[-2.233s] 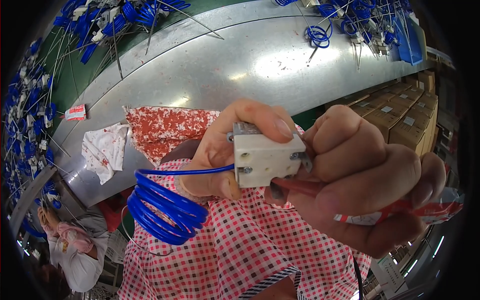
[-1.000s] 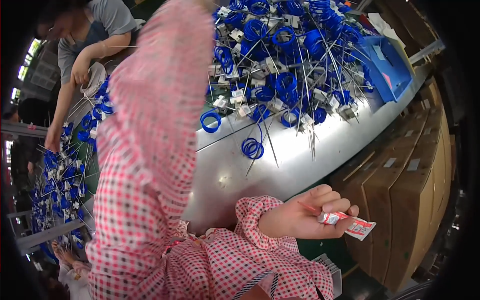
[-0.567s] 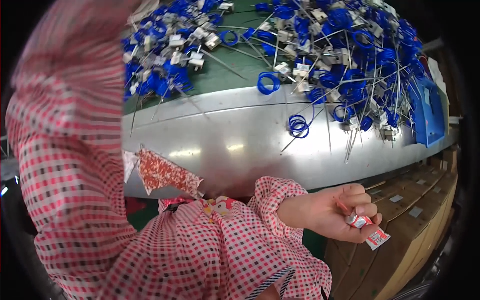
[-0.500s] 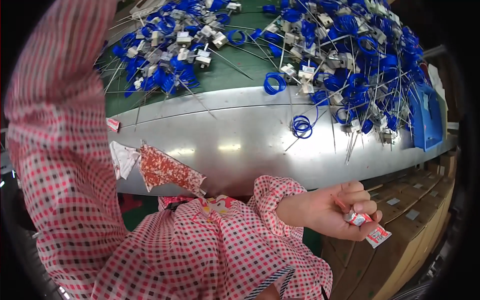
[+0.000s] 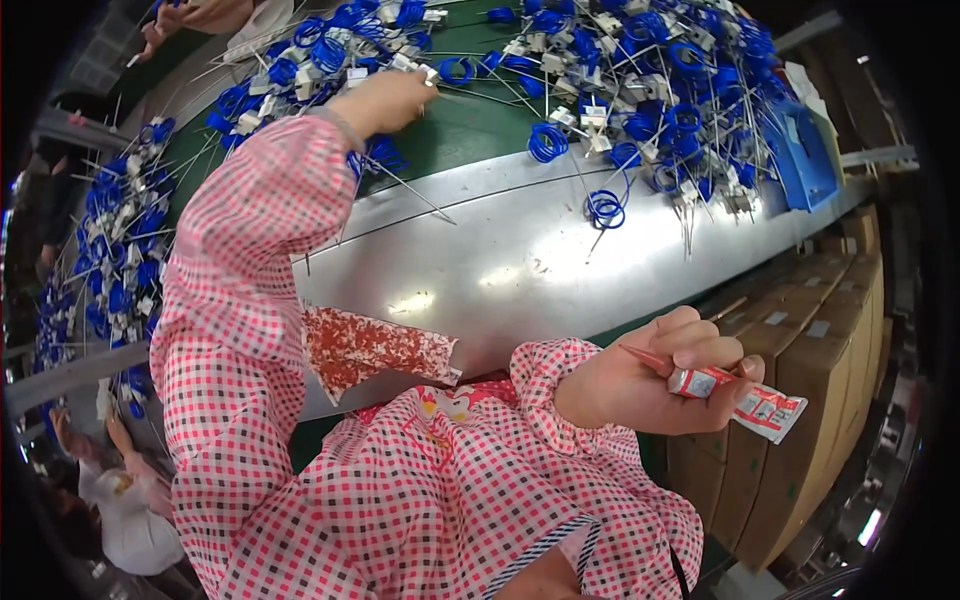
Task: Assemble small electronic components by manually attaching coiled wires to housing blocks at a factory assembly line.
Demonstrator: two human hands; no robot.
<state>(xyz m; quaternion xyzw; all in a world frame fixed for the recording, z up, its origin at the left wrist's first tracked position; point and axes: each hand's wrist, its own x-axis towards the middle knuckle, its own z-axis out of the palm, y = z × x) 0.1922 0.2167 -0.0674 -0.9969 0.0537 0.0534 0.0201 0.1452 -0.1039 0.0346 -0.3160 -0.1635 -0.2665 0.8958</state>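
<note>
My left hand (image 5: 388,104) reaches over the near edge of the left pile of parts (image 5: 318,58). Its fingers are bent together at a small white block (image 5: 428,74); part of the grip is hidden by the hand. These parts have white and metal blocks, coiled blue tubing and long thin metal rods. My right hand (image 5: 665,375) is closed around a red-and-white squeeze tube (image 5: 770,408), held off the table's near side. The tube's pointed reddish nozzle (image 5: 648,358) sticks out by the thumb, and its flat crimped end points right.
A larger pile of blue-coiled parts (image 5: 640,70) covers the far right, beside a blue bin (image 5: 800,150). A red-stained cloth (image 5: 375,352) lies at the metal table's near edge (image 5: 480,290). Cardboard boxes (image 5: 800,370) stand right. Other people (image 5: 130,500) are at left.
My left arm, raised with its hand out of view, has come down so the hand is at the left pile. The view has shifted. My right hand still holds the tube.
</note>
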